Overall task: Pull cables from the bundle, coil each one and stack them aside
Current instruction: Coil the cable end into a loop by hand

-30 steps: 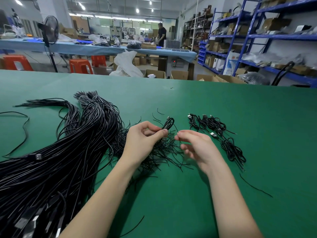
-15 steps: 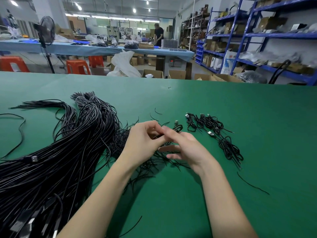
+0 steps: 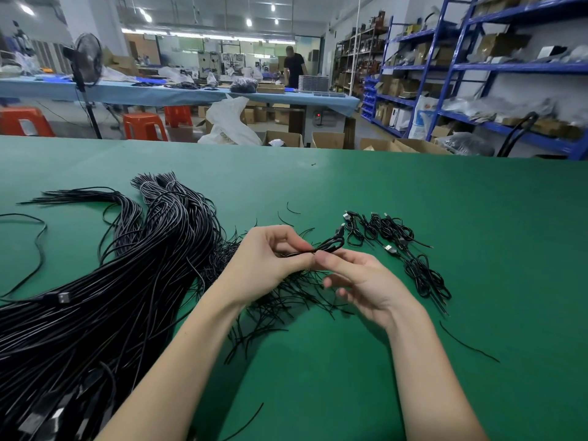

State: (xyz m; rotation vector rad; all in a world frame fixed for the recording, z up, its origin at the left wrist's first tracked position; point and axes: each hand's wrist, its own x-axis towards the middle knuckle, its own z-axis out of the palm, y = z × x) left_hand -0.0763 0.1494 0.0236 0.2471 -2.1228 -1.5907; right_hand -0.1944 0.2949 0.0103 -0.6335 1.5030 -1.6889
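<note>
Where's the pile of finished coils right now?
In the head view, the coiled cables lie on the green table, right of centre, just beyond the right hand, well apart from the big bundle.

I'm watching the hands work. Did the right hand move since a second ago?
Yes. The right hand came closer to the left hand, away from the coiled cables lying on the table, and now touches the coil.

No text, label, brand or number can be read. The white sack [image 3: 229, 124] beyond the table's far edge carries faint print, and the white bag [image 3: 421, 117] on the blue shelving a red mark; both are too blurred to make out.
</note>
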